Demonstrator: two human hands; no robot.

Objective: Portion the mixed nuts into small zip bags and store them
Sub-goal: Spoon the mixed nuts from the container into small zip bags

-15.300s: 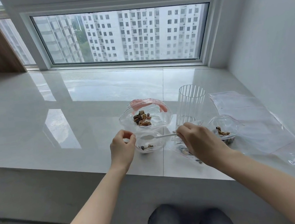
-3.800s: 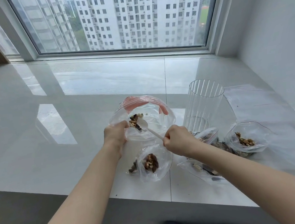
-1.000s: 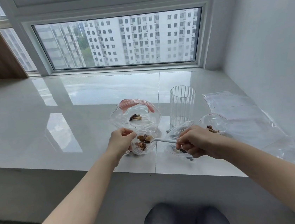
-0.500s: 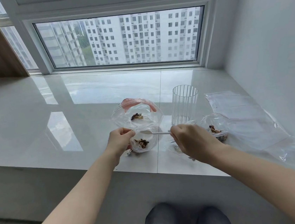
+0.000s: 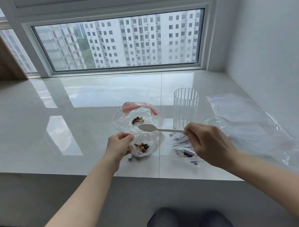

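Left hand [image 5: 119, 144] pinches rim of small clear floppy zip bag [image 5: 143, 145] holding few nuts, at ledge edge. Right hand [image 5: 207, 142] grips white plastic spoon [image 5: 153, 128], bowl empty. Film looks limp, slippery; hold at rim.

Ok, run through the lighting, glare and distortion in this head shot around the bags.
Head view: daylight from the wide window backlights the scene; the glossy white tile ledge mirrors the panes as bright patches; wide-angle bowing curves the window frame and stretches the forearms; the small clear zip bag pinched by the left hand and the white plastic spoon stay sharp.
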